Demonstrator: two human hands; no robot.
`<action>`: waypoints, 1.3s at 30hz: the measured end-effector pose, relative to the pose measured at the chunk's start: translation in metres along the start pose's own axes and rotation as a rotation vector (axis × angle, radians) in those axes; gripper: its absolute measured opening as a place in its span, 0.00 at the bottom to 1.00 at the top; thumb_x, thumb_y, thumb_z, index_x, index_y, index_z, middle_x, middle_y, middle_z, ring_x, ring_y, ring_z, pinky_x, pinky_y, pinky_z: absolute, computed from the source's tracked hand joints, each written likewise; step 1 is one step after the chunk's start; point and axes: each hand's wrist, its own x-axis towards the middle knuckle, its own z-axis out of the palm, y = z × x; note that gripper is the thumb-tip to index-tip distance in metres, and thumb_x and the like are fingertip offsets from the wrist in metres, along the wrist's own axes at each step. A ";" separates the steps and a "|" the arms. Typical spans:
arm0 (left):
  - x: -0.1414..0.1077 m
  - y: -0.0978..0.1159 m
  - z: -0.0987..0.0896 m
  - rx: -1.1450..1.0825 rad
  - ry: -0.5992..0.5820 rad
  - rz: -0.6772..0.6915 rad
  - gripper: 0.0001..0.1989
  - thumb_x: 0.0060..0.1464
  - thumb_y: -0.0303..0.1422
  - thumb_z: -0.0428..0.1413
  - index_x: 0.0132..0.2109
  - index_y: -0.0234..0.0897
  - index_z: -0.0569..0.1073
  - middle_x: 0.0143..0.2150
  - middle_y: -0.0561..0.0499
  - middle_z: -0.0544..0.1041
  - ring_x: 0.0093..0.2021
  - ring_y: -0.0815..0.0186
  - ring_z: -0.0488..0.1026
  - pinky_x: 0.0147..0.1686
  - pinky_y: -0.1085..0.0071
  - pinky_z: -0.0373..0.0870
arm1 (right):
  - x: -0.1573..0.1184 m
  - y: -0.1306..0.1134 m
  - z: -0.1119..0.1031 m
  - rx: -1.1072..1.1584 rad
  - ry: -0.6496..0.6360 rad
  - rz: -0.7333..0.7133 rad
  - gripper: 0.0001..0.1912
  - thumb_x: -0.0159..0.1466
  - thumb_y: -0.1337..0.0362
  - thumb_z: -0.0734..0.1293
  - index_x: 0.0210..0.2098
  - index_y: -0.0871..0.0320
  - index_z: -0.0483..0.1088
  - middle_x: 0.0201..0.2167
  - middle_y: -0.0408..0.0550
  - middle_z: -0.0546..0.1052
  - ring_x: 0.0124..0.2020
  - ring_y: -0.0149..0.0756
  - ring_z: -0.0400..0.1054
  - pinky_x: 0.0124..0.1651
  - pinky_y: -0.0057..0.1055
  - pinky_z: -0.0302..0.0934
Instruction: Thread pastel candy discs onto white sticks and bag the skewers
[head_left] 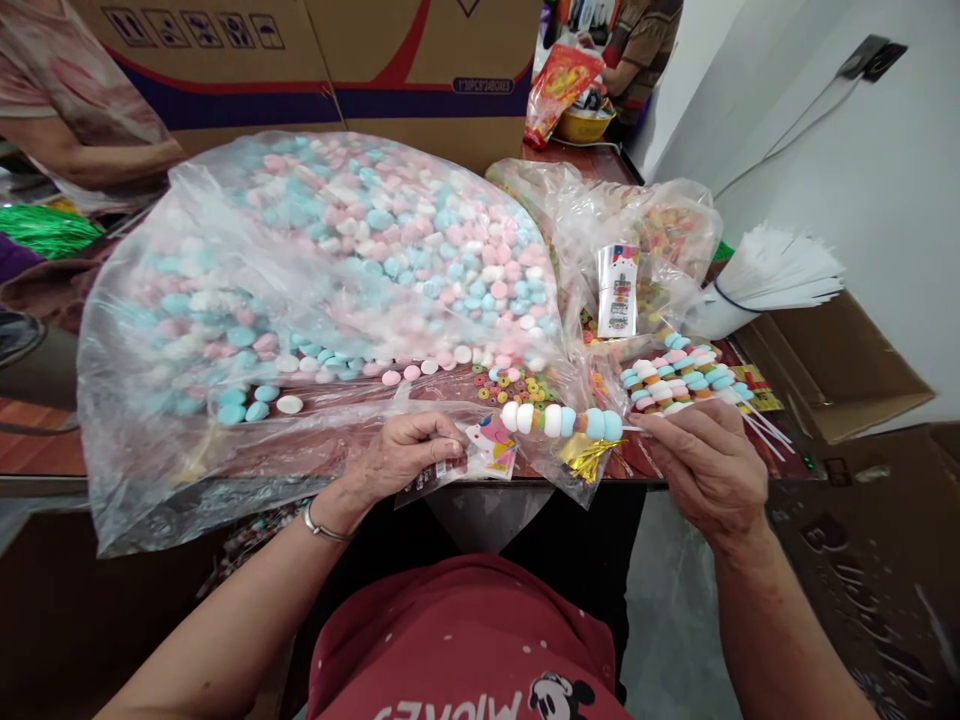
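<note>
My right hand (709,465) is closed in a pinch on the thin white stick of a marshmallow skewer (559,420), threaded with white and blue marshmallows and small coloured rings. Held level, the skewer points toward my left hand (405,450). Between thumb and fingers, my left hand grips a small printed plastic packaging bag (491,445). The skewer's far end meets the printed bag; whether it is inside, I cannot tell. Gold twist ties (589,460) lie just below the skewer. Beside my right hand, several more marshmallow skewers (682,378) are stacked on the table.
A large clear bag of pink, blue and white marshmallows (375,250) covers the table's left. Gummy rings (517,385) spill near another bag (667,225). Printed wrappers (619,290), a holder of white sticks (772,275) and cardboard boxes (420,60) stand around. Another person's arm (97,160) is at left.
</note>
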 end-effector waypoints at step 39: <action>0.005 0.000 -0.008 -0.050 -0.201 -0.118 0.14 0.50 0.40 0.61 0.25 0.33 0.73 0.22 0.52 0.76 0.24 0.72 0.67 0.26 0.75 0.61 | -0.001 -0.005 -0.009 -0.163 -0.050 -0.172 0.15 0.65 0.69 0.67 0.51 0.51 0.71 0.28 0.43 0.78 0.32 0.36 0.66 0.39 0.37 0.57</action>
